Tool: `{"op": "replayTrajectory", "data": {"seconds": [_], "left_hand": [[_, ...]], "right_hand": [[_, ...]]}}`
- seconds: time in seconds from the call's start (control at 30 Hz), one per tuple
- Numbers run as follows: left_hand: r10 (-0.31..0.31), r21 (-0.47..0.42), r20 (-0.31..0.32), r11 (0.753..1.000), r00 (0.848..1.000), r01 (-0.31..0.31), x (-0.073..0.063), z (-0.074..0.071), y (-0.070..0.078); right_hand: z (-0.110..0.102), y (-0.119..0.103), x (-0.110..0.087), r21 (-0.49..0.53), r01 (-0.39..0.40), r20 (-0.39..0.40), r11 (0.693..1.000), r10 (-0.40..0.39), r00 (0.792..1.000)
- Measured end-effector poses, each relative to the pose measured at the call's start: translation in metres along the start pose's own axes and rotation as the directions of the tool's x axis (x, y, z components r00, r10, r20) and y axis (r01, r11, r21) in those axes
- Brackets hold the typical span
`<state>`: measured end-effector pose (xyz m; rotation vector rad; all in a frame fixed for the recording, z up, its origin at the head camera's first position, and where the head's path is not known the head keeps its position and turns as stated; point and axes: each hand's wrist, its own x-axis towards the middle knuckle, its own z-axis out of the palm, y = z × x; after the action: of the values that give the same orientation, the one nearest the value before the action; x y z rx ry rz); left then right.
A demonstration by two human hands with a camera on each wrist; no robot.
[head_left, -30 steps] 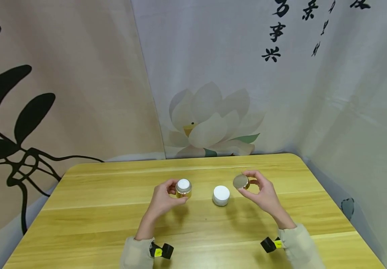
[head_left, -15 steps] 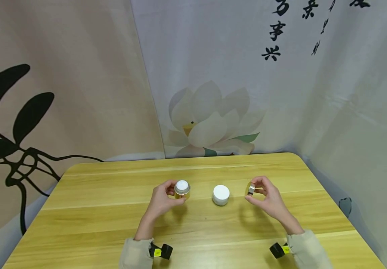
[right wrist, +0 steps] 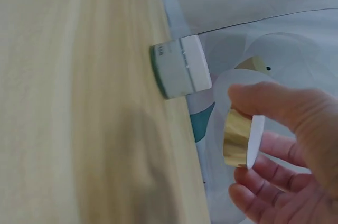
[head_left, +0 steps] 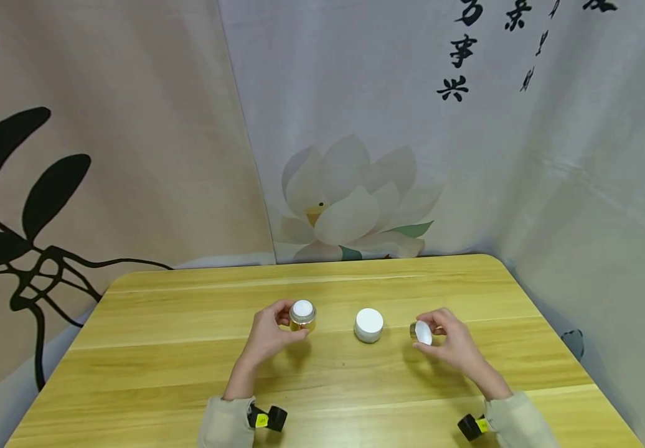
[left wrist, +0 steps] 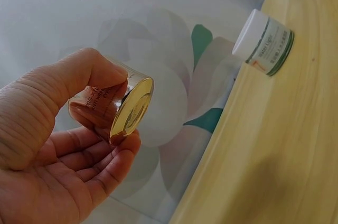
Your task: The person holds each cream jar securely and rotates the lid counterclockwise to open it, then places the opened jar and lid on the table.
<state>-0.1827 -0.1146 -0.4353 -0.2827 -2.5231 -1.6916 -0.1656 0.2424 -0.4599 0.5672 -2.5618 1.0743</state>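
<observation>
My left hand [head_left: 273, 328] grips a small gold cream jar [head_left: 302, 318] above the table, its white top facing up. In the left wrist view, printed lettering and the shiny gold base of the jar [left wrist: 132, 109] show between thumb and fingers. To the right, my right hand [head_left: 452, 339] pinches a gold lid [right wrist: 237, 138] by its rim. The lid is turned on edge, so its white inner side [head_left: 423, 333] faces right. Between the two hands a white cream jar [head_left: 368, 326] stands upright on the table, capped, with a green band at its bottom in the wrist views.
The wooden table [head_left: 334, 398] reaches back to a printed curtain [head_left: 356, 112] that hangs close behind its far edge. Another curtain side runs along the right. Each wrist wears a black camera, such as the left one [head_left: 276, 419].
My right hand has moved right and a little nearer, turning the lid over so its white inner side shows. The left hand and its jar have barely shifted; the white jar stays put.
</observation>
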Motion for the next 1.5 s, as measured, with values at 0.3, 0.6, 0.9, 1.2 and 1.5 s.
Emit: {"op": "replayTrajectory", "data": {"seconds": [0.3, 0.6, 0.9, 1.2, 1.5], "left_hand": [[0.0, 0.013, 0.001, 1.0, 1.0, 0.0, -0.001, 0.0, -0.001], [-0.01, 0.022, 0.006, 1.0, 1.0, 0.009, -0.002, -0.001, -0.002], [-0.015, 0.029, 0.008, 0.999, 1.0, 0.014, -0.002, -0.001, -0.004], [-0.029, 0.058, 0.017, 0.998, 0.999, 0.028, -0.002, -0.005, -0.008], [-0.061, 0.175, 0.038, 0.983, 0.997, 0.054, -0.003, -0.02, -0.017]], "right_hand": [[0.007, 0.012, -0.01, -0.104, -0.062, 0.076, 0.993, 0.07, 0.995], [0.008, 0.017, -0.016, -0.174, -0.112, 0.154, 0.978, 0.14, 0.978], [0.009, 0.02, -0.016, -0.175, -0.059, 0.186, 0.983, 0.092, 0.978], [0.007, 0.021, -0.017, -0.145, -0.079, 0.207, 0.986, 0.109, 0.972], [0.007, 0.022, -0.016, -0.148, -0.082, 0.212, 0.986, 0.112, 0.971]]}}
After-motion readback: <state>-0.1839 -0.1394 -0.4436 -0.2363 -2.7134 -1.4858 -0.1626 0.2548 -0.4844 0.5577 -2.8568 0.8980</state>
